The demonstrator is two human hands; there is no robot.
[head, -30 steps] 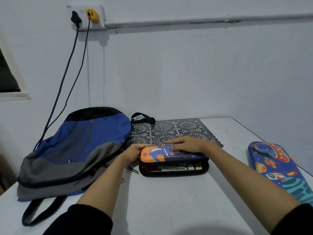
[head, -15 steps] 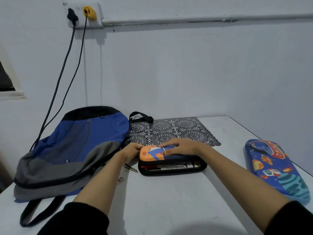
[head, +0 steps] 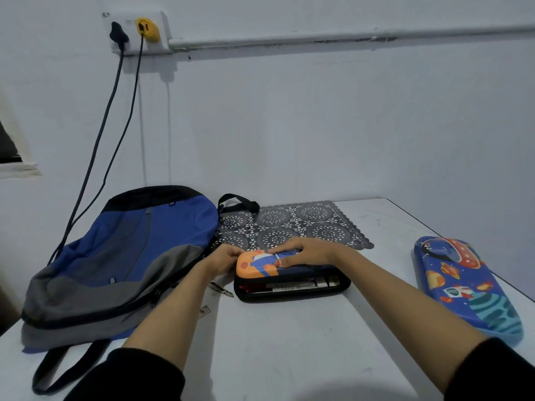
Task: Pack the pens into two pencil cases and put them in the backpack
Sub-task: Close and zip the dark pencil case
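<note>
Nearest, two black fabric sleeves sit at the lower edge. Bare forearms run out of them over a smooth white table with faint scuffs. Ahead at twelve o'clock sits the orange case, a rounded, moulded hard shell with a glossy cartoon print and a black zip-edged base. Its lid stands slightly ajar, and pens lie lengthwise in the gap.

The left hand has its fingers curled round the case's nine o'clock end, gripping it. The right hand lies flat on the lid, fingers straight, pressing down. A small metal piece lies just beside the case at eight o'clock.

At three o'clock, well apart, the blue case rests closed, a long glossy oval printed with planets and rockets. At nine o'clock slumps the backpack, soft woven blue, grey and black cloth.

Beyond the orange case lies a dark lacy placemat of cut-out rosettes. On the matt wall at eleven o'clock, a white socket box holds a black plug and a yellow one, with thin cables hanging down.
</note>
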